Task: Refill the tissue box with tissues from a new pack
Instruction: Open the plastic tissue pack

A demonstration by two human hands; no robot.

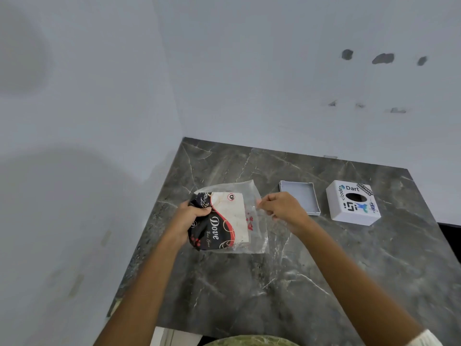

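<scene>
A plastic tissue pack [225, 221], printed black, red and cream with "Dove" on it, is held just above the dark marble counter [274, 283]. My left hand [190, 216] grips its black left end. My right hand [280, 207] pinches the clear plastic flap at its right end. To the right stands the white tissue box cover [351, 203], covered in stickers, with an oval slot on top. Between it and my right hand lies the box's grey base tray [303, 194], open side up.
The counter sits in a corner between two pale walls [99, 121]. Its right edge drops off to a dark area [449, 231]. The near part of the counter in front of me holds nothing but my forearms.
</scene>
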